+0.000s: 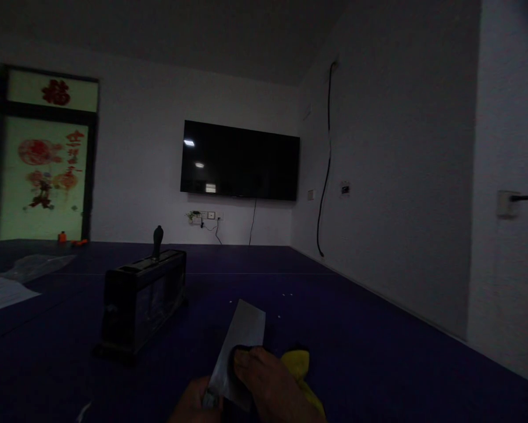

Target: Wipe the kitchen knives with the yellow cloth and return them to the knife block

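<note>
At the bottom middle a cleaver (pixel 245 329) with a broad grey blade points up and away from me. My left hand (pixel 196 402) is wrapped round its handle, partly cut off by the lower edge. My right hand (pixel 270 379) lies over the blade, fingers closed on a small dark rounded piece (pixel 236 363) against the blade's face; its exact kind is unclear. Beside the right wrist lies a yellow cloth (pixel 297 364), partly hidden by the hand. To the left stands a black box-shaped device (pixel 134 305) with a knobbed handle (pixel 157 238) on top.
Dark blue table (pixel 334 320) carries a few small white bits. At left lie paper sheets (pixel 6 294) and clear plastic (pixel 37 265); small orange items (pixel 62 237) sit at the far edge. A wall (pixel 391 205) borders the right. A television (pixel 240 161) hangs at the back.
</note>
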`<state>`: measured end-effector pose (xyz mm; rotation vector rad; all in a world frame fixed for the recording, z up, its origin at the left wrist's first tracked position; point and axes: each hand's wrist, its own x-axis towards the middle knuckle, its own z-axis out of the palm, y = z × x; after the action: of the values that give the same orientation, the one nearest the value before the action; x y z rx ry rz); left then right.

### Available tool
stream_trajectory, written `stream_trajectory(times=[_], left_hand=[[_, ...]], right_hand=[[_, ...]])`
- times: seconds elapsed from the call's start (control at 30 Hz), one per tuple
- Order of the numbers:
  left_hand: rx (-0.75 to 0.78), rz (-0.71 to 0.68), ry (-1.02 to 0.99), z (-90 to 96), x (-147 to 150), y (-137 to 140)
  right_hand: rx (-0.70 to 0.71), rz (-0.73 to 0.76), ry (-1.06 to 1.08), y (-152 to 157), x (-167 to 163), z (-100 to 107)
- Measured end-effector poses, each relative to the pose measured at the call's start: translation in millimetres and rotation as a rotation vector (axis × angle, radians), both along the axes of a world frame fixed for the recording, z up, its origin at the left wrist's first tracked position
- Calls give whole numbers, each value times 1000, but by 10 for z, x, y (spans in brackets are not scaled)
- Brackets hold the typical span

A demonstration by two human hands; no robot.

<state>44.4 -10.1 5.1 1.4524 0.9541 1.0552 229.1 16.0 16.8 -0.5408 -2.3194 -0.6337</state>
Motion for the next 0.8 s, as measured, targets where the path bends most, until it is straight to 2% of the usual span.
stream_trajectory(times=[0.2, 0.3, 0.43, 0.6, 0.8], left_hand=[[-34, -37, -81, 6, -24, 27], [-72, -36, -123, -33, -23, 33], [-75, -65, -152, -43, -15, 22], [-43, -8, -162, -48, 2, 18], [-60, 61, -180, -164, -20, 118]], right_hand=[[98, 65, -113, -63, -158, 1], [102, 61, -151, -45, -169, -73], [79, 48, -102, -37, -155, -139], [103, 67, -51, -59, -179, -93], [109, 114, -97, -62, -148, -29]])
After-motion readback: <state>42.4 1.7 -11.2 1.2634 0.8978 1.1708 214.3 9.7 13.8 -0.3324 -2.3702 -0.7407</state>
